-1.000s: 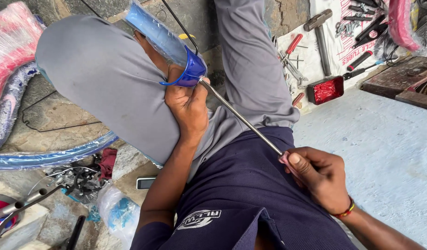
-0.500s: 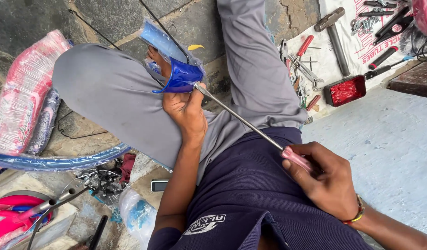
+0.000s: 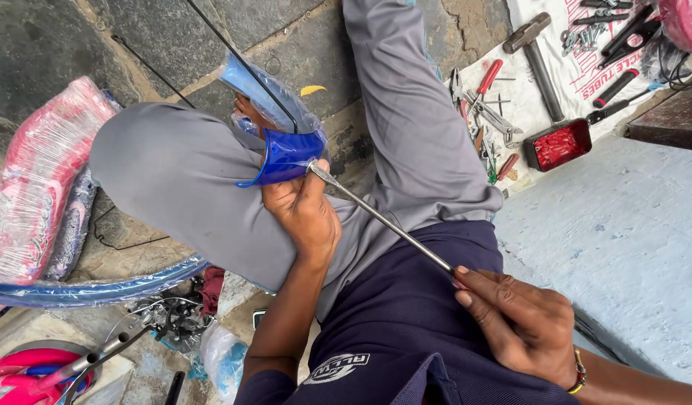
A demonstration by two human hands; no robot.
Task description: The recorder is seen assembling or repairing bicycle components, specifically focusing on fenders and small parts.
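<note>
My left hand [image 3: 304, 212] grips a blue plastic-wrapped bicycle part [image 3: 282, 146], pressing it against my grey-trousered left knee [image 3: 173, 180]. My right hand [image 3: 522, 322] is closed around the handle of a long screwdriver [image 3: 383, 219]. Its metal shaft runs up and to the left, and the tip touches the blue part right beside my left fingers. A thin black cable [image 3: 244, 64] runs over the wrapped part.
A white cloth at the top right carries a hammer [image 3: 537, 56], red-handled pliers [image 3: 484, 79], spanners and a red tray [image 3: 559, 142]. A pink wrapped bundle [image 3: 34, 176] and a blue wrapped rim [image 3: 91, 289] lie at the left. A grey concrete step [image 3: 623, 232] is on the right.
The view has shifted, so everything sits lower and more to the right in the frame. The screwdriver tip stays at the blue part, and both hands keep their grips.
</note>
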